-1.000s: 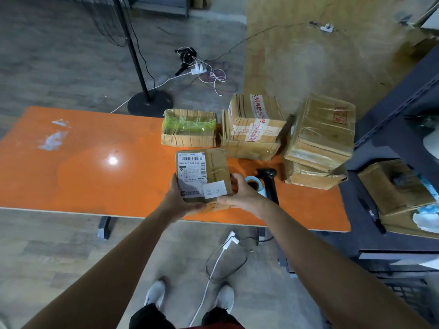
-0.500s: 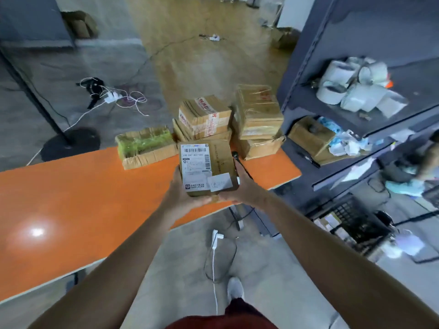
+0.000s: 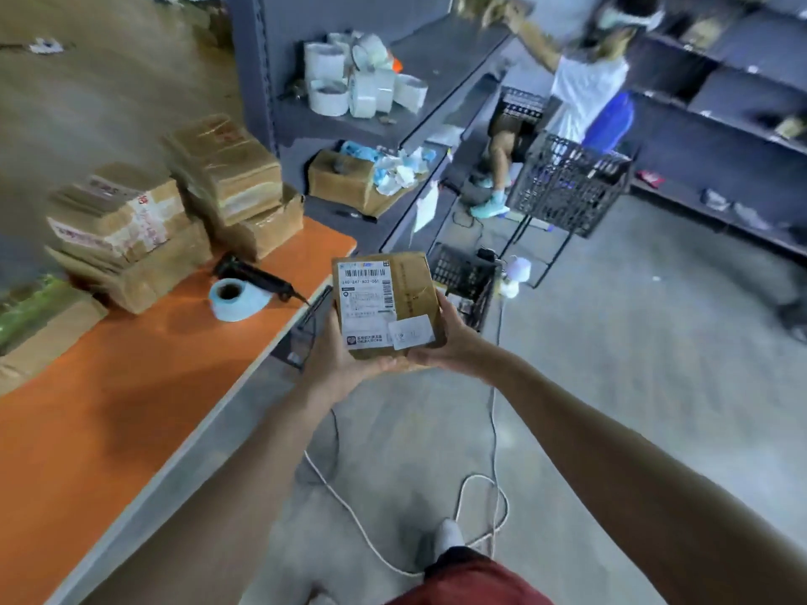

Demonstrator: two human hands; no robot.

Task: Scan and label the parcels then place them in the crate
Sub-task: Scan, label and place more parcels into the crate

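Since the earlier frame the parcel has left the counter and now hangs near the black crate, to the right. The left hand and right hand grip its sides. It seems already labelled, so placing remains, and the stacked parcels wait at the far left.

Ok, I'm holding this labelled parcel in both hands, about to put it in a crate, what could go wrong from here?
A white cable loops across the floor by your shoe; with left hand and right hand both on the parcel, a trip would be hard to catch.
Another person stands beside the raised crate; you might bump them there.
The floor crate is partly hidden behind the parcel, so a drop could miss.
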